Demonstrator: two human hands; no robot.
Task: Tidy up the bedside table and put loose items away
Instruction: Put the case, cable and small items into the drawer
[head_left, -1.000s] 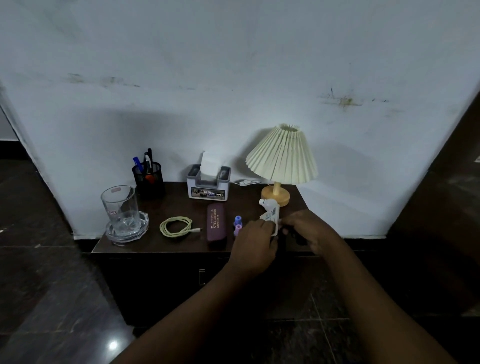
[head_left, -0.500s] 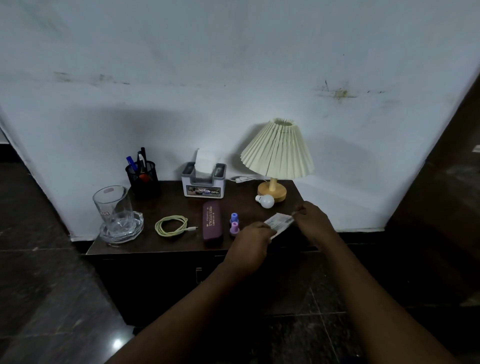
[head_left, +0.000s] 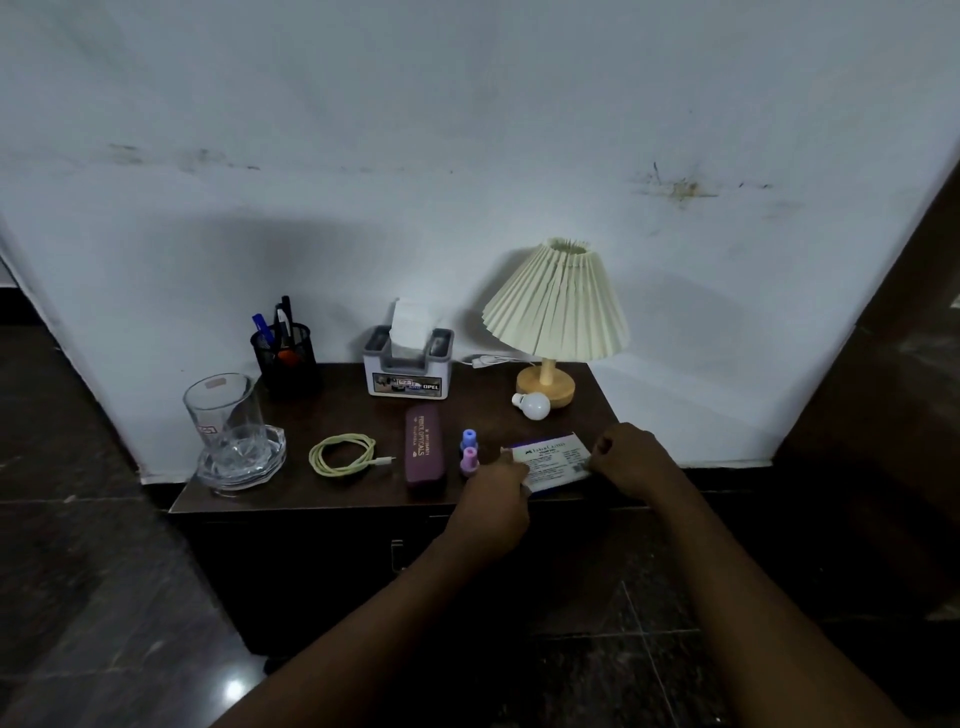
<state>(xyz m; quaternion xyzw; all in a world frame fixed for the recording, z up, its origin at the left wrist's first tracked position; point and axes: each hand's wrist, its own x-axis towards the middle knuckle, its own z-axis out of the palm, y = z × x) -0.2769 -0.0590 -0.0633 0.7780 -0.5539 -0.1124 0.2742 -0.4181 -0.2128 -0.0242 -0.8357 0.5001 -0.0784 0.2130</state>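
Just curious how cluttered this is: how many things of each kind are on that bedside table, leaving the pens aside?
Glass: 1
Dish: 1
Pen holder: 1
Tissue box: 1
Lamp: 1
Bulb: 1
Cable: 1
Spectacle case: 1
Bottles: 2
Box, held by left hand and right hand: 1
Total: 11

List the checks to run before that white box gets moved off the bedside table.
1. Hold: left grip and right grip each pinch an end of the white box: ok.
2. White box lifted off the table: cannot tell.
3. Room beside the small bottles: not ok, they stand right by the left grip.
4. Bulb stowed: not ok, it lies loose by the lamp base.
5. Drawer open: cannot tell, cabinet front too dark.
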